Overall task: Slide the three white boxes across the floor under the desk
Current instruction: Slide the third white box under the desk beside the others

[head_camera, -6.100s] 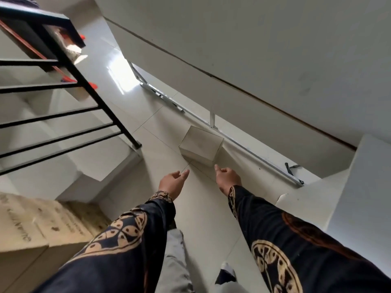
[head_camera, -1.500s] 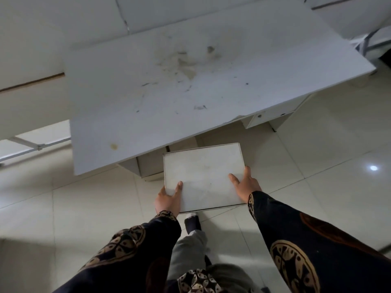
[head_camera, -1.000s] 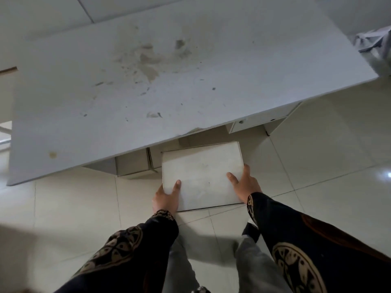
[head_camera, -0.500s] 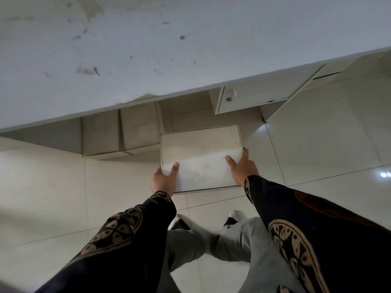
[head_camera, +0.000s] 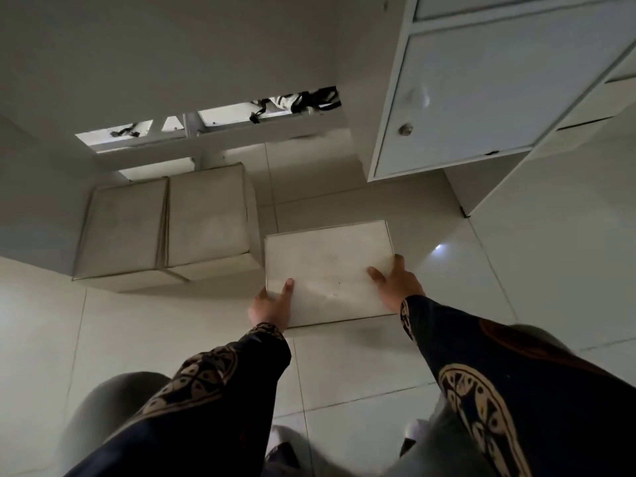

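Note:
A white box (head_camera: pixel 328 268) lies flat on the tiled floor at the mouth of the space under the desk (head_camera: pixel 172 46). My left hand (head_camera: pixel 270 304) grips its near left corner, thumb on top. My right hand (head_camera: pixel 395 287) clasps its right side, fingers spread over the lid. Two more white boxes stand side by side to its left, one at the far left (head_camera: pixel 122 228) and one in the middle (head_camera: pixel 208 222), both in the desk's shadow. The middle box almost touches the one I hold.
The desk's white cabinet door (head_camera: pixel 464 98) with a round knob hangs to the right of the gap. Behind the boxes a metal frame (head_camera: pixel 192 132) and dark cables (head_camera: pixel 309 98) show through a slot. My bent knees fill the bottom of the view.
The view has dropped from above the desk top to below its edge. The box between my hands has come down to the floor beside the other two, with both hands still on it.

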